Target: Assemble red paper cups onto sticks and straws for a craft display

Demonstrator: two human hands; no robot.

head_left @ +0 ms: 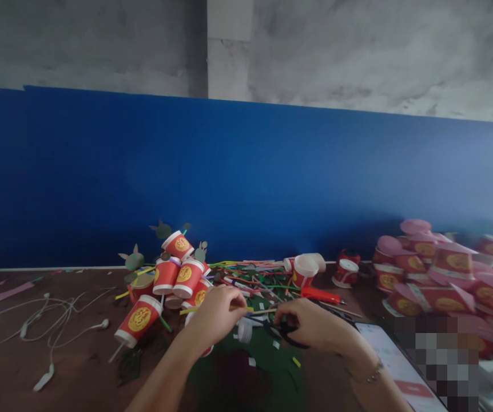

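My left hand is closed, thumb and fingers pinching a thin yellow straw that sticks out on both sides. My right hand is wrapped around the black handles of a pair of scissors. Their blades point left, close to the straw's end by my left fingertips; whether they touch it I cannot tell. Below the blades is a roll of clear tape. Under both hands lies dark green paper with small white scraps and a yellow snippet.
Red paper cups with rabbit cutouts are stacked left, earphones beyond them. Coloured straws and markers lie behind my hands, near a red cutter. Pink-topped cups and a phone are right. A blue panel stands behind.
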